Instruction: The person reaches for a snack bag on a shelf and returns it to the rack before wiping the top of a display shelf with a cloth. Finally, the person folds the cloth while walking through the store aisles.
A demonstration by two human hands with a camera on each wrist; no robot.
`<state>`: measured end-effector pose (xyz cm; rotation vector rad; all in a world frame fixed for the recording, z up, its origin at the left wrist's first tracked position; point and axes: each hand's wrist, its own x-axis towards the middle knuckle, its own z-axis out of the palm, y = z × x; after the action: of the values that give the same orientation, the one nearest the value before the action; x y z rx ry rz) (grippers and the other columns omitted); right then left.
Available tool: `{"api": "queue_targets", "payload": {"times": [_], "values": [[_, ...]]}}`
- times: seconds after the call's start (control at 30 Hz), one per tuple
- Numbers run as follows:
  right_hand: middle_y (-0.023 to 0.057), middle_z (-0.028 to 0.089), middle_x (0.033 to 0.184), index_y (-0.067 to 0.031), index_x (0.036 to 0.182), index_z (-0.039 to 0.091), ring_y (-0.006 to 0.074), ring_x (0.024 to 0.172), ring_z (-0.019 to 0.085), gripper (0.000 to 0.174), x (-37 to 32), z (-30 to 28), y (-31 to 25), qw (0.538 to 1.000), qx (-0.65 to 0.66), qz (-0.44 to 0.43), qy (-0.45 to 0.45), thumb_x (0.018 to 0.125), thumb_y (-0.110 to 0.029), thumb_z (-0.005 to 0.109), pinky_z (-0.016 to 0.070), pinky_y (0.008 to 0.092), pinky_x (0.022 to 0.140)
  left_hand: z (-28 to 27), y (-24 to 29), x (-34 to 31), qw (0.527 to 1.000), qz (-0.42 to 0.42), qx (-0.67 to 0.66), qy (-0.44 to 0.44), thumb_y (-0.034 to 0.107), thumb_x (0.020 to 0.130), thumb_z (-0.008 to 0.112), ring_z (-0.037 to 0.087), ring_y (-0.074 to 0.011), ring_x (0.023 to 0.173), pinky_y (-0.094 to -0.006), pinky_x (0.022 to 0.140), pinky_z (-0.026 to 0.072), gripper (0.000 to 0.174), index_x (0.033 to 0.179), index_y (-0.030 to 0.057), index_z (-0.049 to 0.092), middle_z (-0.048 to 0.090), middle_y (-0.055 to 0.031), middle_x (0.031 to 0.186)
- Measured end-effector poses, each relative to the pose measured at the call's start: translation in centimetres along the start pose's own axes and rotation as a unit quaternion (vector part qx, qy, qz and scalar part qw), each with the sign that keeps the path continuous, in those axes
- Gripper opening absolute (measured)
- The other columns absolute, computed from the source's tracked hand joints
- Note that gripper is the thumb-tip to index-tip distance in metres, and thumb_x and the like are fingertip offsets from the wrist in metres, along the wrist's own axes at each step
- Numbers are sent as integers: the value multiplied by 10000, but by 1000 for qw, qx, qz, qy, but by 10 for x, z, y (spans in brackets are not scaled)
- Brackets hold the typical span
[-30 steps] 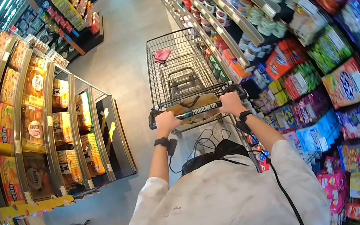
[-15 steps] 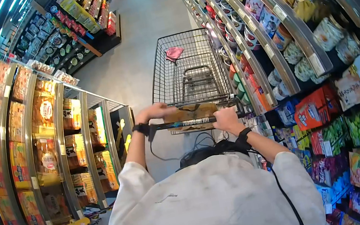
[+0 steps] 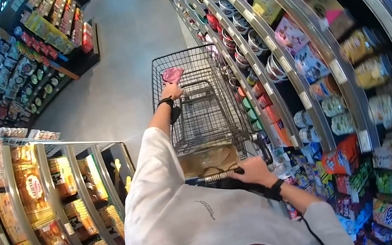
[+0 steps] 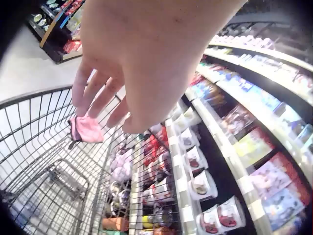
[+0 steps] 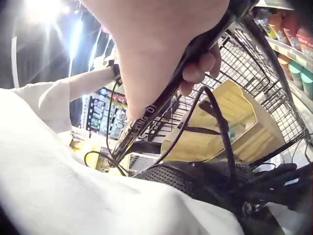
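Observation:
My left hand (image 3: 171, 91) reaches far forward over the wire shopping cart (image 3: 158, 105). Just past its fingers lies a small crumpled pink cloth item (image 3: 173, 74) at the cart's far left. In the left wrist view the fingers (image 4: 100, 98) hang down loosely, tips close above the pink item (image 4: 88, 130) with its dark edge. My right hand (image 3: 254, 171) grips the cart's dark handle bar (image 5: 155, 105), fingers curled around it. A tan bag with dark straps (image 3: 208, 162) sits at the near end of the cart, just beyond the handle.
Shelves of cups, jars and snack bags (image 3: 268, 57) run close along the cart's right side. A rack of yellow-orange packages (image 3: 34, 187) stands at the left. Grey aisle floor (image 3: 120, 20) stretches ahead. A black cable (image 5: 190, 115) loops near the handle.
My left hand has left the handle and swung forward to the pink item in the cart. My right hand stays on the bar. The body leans forward, closer to the cart.

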<state>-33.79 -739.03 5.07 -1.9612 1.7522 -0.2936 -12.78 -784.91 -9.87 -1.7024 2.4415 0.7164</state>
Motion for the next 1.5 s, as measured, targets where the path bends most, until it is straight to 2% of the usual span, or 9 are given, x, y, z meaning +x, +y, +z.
{"api": "queue_targets", "payload": {"times": [0.23, 0.4, 0.6, 0.7, 0.87, 1.1, 1.2, 1.37, 1.5], "values": [[162, 606, 628, -82, 645, 672, 378, 651, 644, 613, 3, -11, -15, 992, 26, 76, -101, 888, -645, 651, 478, 501, 599, 84, -17, 41, 998, 35, 50, 11, 594, 833, 697, 161, -517, 1549, -654, 1127, 387, 858, 1568, 226, 455, 76, -215, 1725], [159, 688, 693, -89, 735, 739, 355, 724, 710, 653, -9, 24, -1, 985, -28, 119, -118, 848, -723, 629, 529, 495, 641, 130, -35, 48, 997, 9, -50, 51, 646, 851, 640, 81, -513, 1567, -664, 1152, 350, 834, 1551, 219, 491, 82, -222, 1723], [169, 683, 699, -82, 765, 739, 370, 724, 696, 569, 20, -6, 15, 991, 22, 115, -68, 850, -637, 647, 517, 502, 646, 131, -61, 50, 996, -55, -75, 19, 616, 915, 586, 160, -481, 1558, -561, 1193, 372, 981, 1624, 23, 258, 154, -155, 1730], [174, 680, 702, -79, 780, 739, 378, 724, 689, 528, 22, -9, 15, 991, 29, 118, -60, 851, -595, 655, 511, 506, 648, 125, -60, 55, 995, -28, -65, 65, 592, 928, 581, 168, -472, 1559, -566, 1174, 394, 914, 1612, 50, 311, 150, -165, 1728], [182, 676, 707, -73, 805, 739, 390, 724, 677, 458, 25, -14, 11, 991, 34, 120, -44, 852, -524, 670, 502, 513, 653, 92, -31, 55, 990, 64, -50, 115, 554, 941, 583, 139, -433, 1581, -571, 1108, 442, 599, 1219, 46, 734, 139, -179, 1729], [193, 670, 713, -65, 839, 739, 408, 724, 661, 362, 16, -8, -4, 989, 42, 137, -35, 854, -424, 690, 488, 521, 659, 139, -44, 61, 998, 57, 5, 16, 578, 954, 539, 136, -393, 1590, -578, 1139, 407, 768, 1466, 7, 518, 195, -144, 1725], [198, 668, 716, -62, 854, 739, 416, 724, 654, 322, 8, -6, -14, 989, 47, 140, -29, 855, -381, 699, 482, 525, 661, 146, -31, 70, 990, 74, -58, 102, 481, 979, 569, 255, -438, 1526, -513, 1156, 404, 689, 1438, -28, 500, 385, -233, 1579], [206, 663, 721, -56, 879, 739, 428, 724, 642, 256, -8, 4, -27, 992, 46, 114, 3, 856, -310, 713, 472, 531, 666, 27, 47, 34, 931, 96, -229, 266, 210, 944, 644, 544, -438, 1216, -496, 1081, 420, 388, 1261, -10, 604, 585, -243, 1264], [185, 667, 681, -67, 814, 748, 395, 675, 664, 444, 2, 1, -23, 995, 18, 103, 5, 863, -505, 685, 494, 507, 620, -21, 79, 4, 886, 151, -292, 326, 29, 866, 618, 574, -418, 1132, -508, 999, 455, 325, 1190, -2, 625, 630, -200, 1097]]}}
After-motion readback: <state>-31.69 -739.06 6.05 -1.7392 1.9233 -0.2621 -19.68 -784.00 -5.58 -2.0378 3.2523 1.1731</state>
